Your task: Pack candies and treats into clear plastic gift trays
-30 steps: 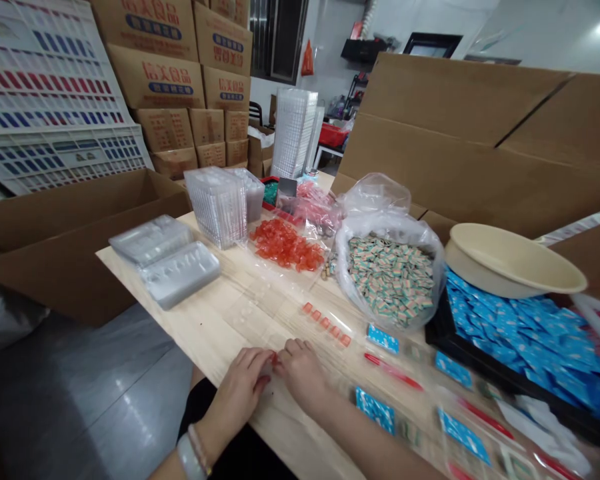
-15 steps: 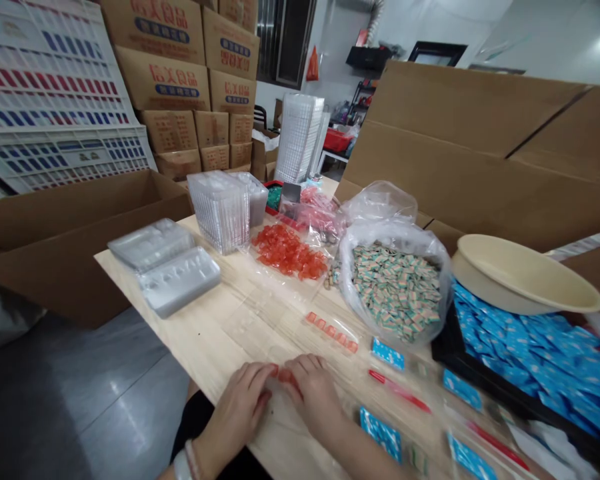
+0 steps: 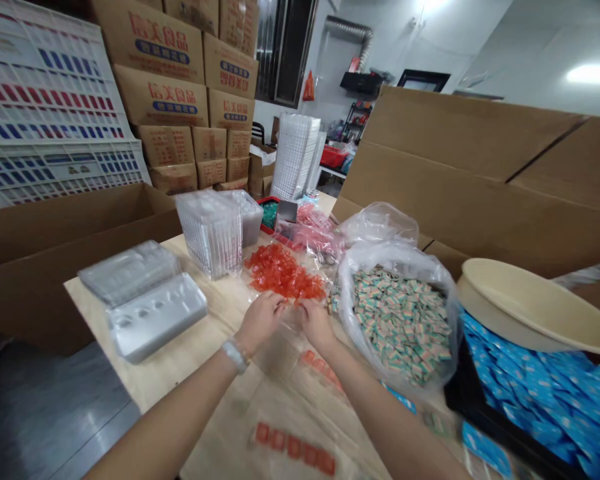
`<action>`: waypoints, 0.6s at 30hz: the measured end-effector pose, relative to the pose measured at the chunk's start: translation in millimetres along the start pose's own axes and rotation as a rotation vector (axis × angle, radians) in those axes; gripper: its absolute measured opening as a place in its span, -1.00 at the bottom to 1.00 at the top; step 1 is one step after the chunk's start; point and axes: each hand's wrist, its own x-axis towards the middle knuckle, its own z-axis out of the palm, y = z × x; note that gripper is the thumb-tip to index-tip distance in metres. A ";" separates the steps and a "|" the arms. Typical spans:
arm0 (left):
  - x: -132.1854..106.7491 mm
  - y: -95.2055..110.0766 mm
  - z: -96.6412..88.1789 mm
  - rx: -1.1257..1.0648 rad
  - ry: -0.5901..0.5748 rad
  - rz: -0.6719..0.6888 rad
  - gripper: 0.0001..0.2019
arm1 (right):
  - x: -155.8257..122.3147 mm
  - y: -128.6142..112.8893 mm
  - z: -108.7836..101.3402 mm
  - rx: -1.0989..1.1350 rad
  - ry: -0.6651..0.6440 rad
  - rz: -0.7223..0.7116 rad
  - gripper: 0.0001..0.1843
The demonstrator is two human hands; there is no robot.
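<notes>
Both hands reach forward over the table to the near edge of a pile of small, shiny orange-red pieces [image 3: 283, 270]. My left hand [image 3: 261, 319] has its fingers curled together at the pile's edge. Close beside it, my right hand [image 3: 317, 323] is likewise closed, fingertips pointing inward. Whatever is between the fingertips is too small to make out. A clear strip with a row of orange-red pieces [image 3: 295, 448] lies near the table's front. Another row of orange-red pieces [image 3: 320, 367] is partly hidden by my right forearm.
A plastic bag of small wrapped packets [image 3: 403, 313] stands right of the hands. Beyond it, a cream basin [image 3: 535, 300] rests over blue packets [image 3: 525, 393] in a black tray. Clear plastic trays [image 3: 213, 233] and a clear-lidded stack [image 3: 157, 317] stand left. A cardboard box [image 3: 80, 267] adjoins the table.
Both hands have moved forward from the table's near side to the orange-red pile. A filled row now shows where they were. The view has shifted slightly upward.
</notes>
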 end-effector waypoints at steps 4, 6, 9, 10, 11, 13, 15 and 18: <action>53.0 -14.0 31.5 0.030 -0.008 -0.108 -0.80 | 35.6 10.6 26.7 0.059 0.004 0.018 -0.73; 54.8 -23.6 42.6 0.016 -0.022 -0.104 -0.81 | 35.5 18.0 31.9 0.133 -0.014 0.003 -0.73; 45.0 -29.8 47.3 -0.040 -0.020 -0.079 -0.82 | 30.0 28.8 30.5 0.286 -0.022 0.004 -0.69; 41.4 -29.3 46.4 -0.067 -0.011 -0.075 -0.82 | 28.5 31.5 29.1 0.345 -0.017 0.017 -0.70; 38.0 -28.0 44.7 -0.097 0.001 -0.072 -0.81 | 27.1 33.6 27.6 0.408 -0.010 0.035 -0.72; 32.8 -23.6 40.6 -0.174 0.031 -0.076 -0.77 | 23.9 35.4 24.8 0.550 0.000 0.086 -0.80; 29.3 -18.7 37.6 -0.272 0.060 -0.090 -0.74 | 19.2 33.8 21.8 0.713 -0.014 0.143 -0.88; 26.8 -11.9 37.7 -0.446 0.075 -0.147 -0.77 | 10.1 26.6 14.8 0.954 -0.064 0.218 -0.76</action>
